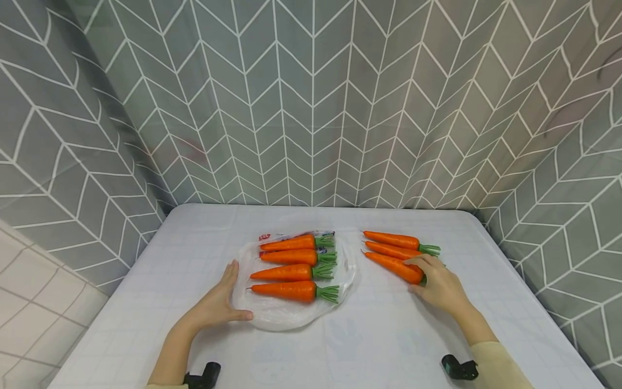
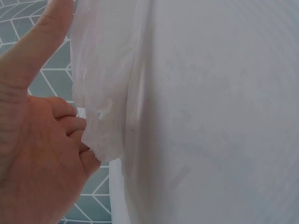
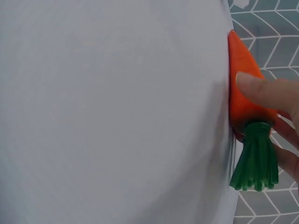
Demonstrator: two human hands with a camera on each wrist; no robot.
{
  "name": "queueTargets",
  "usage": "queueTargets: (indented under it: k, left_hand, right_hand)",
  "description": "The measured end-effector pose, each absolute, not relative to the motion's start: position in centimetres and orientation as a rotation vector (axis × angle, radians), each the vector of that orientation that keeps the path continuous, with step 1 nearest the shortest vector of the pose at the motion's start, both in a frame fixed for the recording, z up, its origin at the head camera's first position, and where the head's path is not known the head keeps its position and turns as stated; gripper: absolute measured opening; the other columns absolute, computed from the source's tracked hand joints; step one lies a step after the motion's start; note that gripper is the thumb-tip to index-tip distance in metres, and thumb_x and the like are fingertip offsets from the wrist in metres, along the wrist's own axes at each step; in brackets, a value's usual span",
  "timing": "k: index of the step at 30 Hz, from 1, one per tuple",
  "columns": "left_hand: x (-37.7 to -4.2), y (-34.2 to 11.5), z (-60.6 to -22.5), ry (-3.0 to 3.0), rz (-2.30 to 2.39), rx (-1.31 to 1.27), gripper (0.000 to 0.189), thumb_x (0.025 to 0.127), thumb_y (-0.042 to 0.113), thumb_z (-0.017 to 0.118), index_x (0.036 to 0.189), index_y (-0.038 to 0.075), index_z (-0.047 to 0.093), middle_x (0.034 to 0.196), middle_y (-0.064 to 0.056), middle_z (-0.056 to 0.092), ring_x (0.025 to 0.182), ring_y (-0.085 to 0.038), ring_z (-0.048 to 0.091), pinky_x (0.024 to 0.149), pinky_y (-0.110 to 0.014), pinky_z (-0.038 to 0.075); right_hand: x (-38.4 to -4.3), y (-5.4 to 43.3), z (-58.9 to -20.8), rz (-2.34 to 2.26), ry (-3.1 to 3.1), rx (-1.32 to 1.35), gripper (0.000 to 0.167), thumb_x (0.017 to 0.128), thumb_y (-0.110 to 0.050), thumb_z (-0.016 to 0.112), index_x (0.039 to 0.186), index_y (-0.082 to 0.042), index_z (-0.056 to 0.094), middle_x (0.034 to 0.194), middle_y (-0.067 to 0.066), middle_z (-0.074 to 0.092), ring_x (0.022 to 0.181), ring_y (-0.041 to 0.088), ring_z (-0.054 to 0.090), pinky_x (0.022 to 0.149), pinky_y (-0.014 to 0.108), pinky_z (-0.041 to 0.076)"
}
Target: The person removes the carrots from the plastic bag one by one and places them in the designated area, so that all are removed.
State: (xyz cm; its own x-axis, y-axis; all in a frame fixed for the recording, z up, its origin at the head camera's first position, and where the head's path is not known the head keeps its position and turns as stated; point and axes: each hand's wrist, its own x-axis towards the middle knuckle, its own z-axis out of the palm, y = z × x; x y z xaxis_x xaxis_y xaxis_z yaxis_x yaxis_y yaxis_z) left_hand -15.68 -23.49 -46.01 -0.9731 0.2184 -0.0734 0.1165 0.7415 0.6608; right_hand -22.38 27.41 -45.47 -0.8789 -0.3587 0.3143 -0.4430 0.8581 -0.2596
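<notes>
Count: four carrots (image 1: 282, 273) on one translucent plastic bag (image 1: 277, 319), three carrots (image 1: 389, 238) on the bare tabletop (image 1: 340, 351) to its right; seven in all. The four lie in a row, tips left, green tops right. The three sit close together, tips left, tops fanning apart.

Right grip (image 1: 434, 283): holding the nearest carrot (image 3: 245, 95) of the three, my thumb on one side close to its green top (image 3: 254, 161), fingers on the other. That carrot lies on the tabletop; my forearm reaches in from lower right, sleeve (image 1: 498, 364) pale yellow.

Left grip (image 1: 217, 302): wide, nothing held. Fingers point away from me beside the bag's left edge; thumb stretched right, at its near-left rim.
</notes>
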Motion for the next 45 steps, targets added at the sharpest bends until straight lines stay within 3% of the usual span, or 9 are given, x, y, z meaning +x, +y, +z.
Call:
queueTargets:
  k: [11,26,41,45]
  left_hand:
    - [-15.6,-23.4,-45.7,2.791,1.049,0.289,0.133,0.063,0.046,0.087,0.149,-0.01,0.001,0.156,-0.03,0.0,0.142,-0.047,0.003,0.11,-0.058,0.015]
    - [-15.7,-23.3,-45.6,2.787,1.039,0.283,0.133,0.063,0.046,0.087,0.149,-0.009,0.002,0.156,-0.03,0.001,0.142,-0.047,0.004,0.11,-0.058,0.016]
    - [-15.9,-23.3,-46.0,2.779,1.035,0.273,0.132,0.065,0.047,0.086,0.15,-0.008,0.002,0.156,-0.029,0.0,0.143,-0.045,0.004,0.11,-0.058,0.016]
    - [-15.9,-23.3,-45.8,2.778,1.037,0.28,0.131,0.065,0.045,0.086,0.15,-0.008,0.002,0.156,-0.03,0.0,0.142,-0.046,0.004,0.11,-0.058,0.016]
  right_hand:
    - [-21.8,27.6,-44.3,0.7,-2.775,0.604,0.067,0.061,-0.031,0.092,0.119,-0.011,0.064,0.123,0.016,0.056,0.107,0.033,0.053,0.084,0.058,0.049]
    - [-21.1,24.5,-41.8,0.775,-2.648,0.769,0.064,0.06,-0.024,0.093,0.117,-0.014,0.065,0.118,0.006,0.06,0.111,0.03,0.051,0.085,0.061,0.047]
    - [-20.8,21.0,-40.7,0.863,-2.619,0.904,0.067,0.061,-0.028,0.092,0.121,-0.019,0.065,0.122,-0.004,0.06,0.112,0.021,0.052,0.086,0.05,0.05]
    - [-20.9,19.9,-40.5,0.89,-2.599,0.956,0.067,0.062,-0.027,0.092,0.123,-0.02,0.064,0.126,-0.005,0.059,0.118,0.021,0.049,0.09,0.051,0.048]
